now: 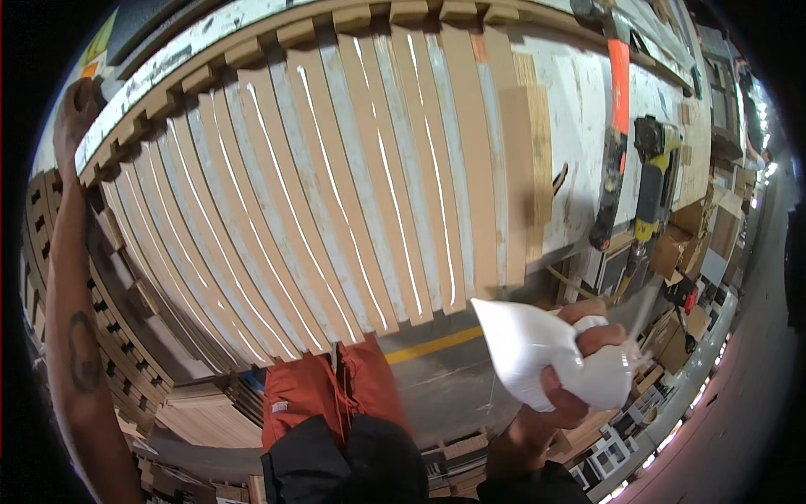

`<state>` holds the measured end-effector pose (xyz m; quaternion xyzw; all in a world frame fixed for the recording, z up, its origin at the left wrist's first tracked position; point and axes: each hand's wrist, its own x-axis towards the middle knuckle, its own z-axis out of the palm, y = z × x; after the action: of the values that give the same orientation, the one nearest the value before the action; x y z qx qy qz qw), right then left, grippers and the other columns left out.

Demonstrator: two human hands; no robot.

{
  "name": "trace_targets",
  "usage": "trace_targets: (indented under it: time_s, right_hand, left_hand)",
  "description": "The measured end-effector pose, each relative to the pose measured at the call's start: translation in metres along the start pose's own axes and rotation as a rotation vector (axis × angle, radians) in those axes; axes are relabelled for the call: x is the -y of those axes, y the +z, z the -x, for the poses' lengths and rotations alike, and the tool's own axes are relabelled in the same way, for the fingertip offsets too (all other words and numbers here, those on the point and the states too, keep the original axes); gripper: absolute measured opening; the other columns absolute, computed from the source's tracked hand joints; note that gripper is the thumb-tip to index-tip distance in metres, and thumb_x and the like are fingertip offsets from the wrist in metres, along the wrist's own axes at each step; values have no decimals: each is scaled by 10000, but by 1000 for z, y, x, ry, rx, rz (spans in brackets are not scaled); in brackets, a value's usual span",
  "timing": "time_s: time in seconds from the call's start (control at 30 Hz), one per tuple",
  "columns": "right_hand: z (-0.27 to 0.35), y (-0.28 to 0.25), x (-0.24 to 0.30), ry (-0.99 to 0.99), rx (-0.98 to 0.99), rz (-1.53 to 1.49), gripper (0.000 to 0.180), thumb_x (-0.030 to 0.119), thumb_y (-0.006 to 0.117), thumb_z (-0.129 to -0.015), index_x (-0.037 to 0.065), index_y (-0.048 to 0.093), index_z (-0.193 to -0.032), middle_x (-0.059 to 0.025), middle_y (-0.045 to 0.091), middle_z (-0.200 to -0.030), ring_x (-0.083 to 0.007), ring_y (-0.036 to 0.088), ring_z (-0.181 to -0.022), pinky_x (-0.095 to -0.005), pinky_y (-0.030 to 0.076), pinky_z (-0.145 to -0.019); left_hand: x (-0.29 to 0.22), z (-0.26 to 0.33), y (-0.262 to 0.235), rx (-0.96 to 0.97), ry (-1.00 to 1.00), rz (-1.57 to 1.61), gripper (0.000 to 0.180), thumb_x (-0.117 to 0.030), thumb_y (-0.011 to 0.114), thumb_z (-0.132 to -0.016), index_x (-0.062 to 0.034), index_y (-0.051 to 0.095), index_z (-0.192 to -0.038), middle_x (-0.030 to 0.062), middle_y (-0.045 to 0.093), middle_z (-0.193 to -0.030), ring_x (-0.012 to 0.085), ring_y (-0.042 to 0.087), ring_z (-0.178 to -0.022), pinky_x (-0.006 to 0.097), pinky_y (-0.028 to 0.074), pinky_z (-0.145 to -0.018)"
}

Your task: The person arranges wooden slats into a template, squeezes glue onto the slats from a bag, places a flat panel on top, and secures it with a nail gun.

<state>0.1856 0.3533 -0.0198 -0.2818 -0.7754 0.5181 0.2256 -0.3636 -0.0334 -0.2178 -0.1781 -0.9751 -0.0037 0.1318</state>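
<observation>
My right hand (579, 370) is closed round a white piping bag (529, 344), squeezing its middle. The bag's tip points up and left, near the front end of a strip. Side by side on the bench lie several tan wooden strips (332, 189), with pale gaps between them. Thin white beads of glue (386, 160) run lengthwise along most strips; the rightmost ones have no bead. At the far left, my left hand (77, 113) has its fingers curled at the bench's edge, partly in shadow.
A notched wooden rail (294, 34) runs along the strips' far ends. To the right on the white bench top (579, 109) lie an orange-and-black long tool (617, 92) and a yellow-green power drill (651, 181). Stacked boards (214, 412) stand below left.
</observation>
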Motion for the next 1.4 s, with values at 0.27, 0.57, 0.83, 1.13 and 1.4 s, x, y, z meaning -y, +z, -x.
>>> trace_targets:
  time_s: [0.27, 0.57, 0.83, 1.13, 1.4]
  right_hand:
    - [-128, 67, 0, -180, -74, 451, 389, 129, 638, -610, -1, 523, -958, -71, 484, -843, -294, 553, -896, -422, 471, -827]
    - [-156, 85, -3, -158, -67, 413, 356, 114, 646, -595, -23, 556, -912, -101, 543, -837, -290, 560, -818, -432, 453, -803]
    - [-129, 64, -13, -191, -56, 298, 359, 153, 662, -600, 1, 527, -896, -82, 498, -830, -311, 528, -842, -428, 438, -783]
    - [-66, 29, -16, -132, -48, 324, 421, 211, 691, -590, -4, 515, -906, -100, 520, -793, -285, 541, -770, -419, 434, -722]
    - [-9, 0, -13, 7, -74, 258, 421, 213, 709, -562, 44, 490, -879, -162, 547, -814, -246, 528, -746, -365, 457, -688]
  left_hand:
    - [-53, 32, -53, -69, 56, 62, 343, -347, 491, -1044, -58, 580, -1205, 169, 646, -1143, 324, 615, -1053, 432, 473, -906]
    - [-45, 35, -64, -47, 68, 94, 301, -303, 512, -1029, -102, 540, -1251, 176, 630, -1190, 379, 580, -1120, 488, 462, -934]
    - [-55, 31, -65, -75, 33, -7, 303, -112, 626, -961, -65, 557, -1253, 149, 635, -1112, 272, 622, -1009, 357, 497, -892]
    - [17, 1, -24, -16, 80, -77, 395, -231, 626, -941, -130, 545, -1314, 177, 617, -1258, 356, 598, -1152, 446, 486, -956]
    - [-5, -16, -38, 18, -48, -51, 391, -235, 592, -949, -125, 551, -1322, 166, 629, -1254, 314, 630, -1120, 403, 486, -939]
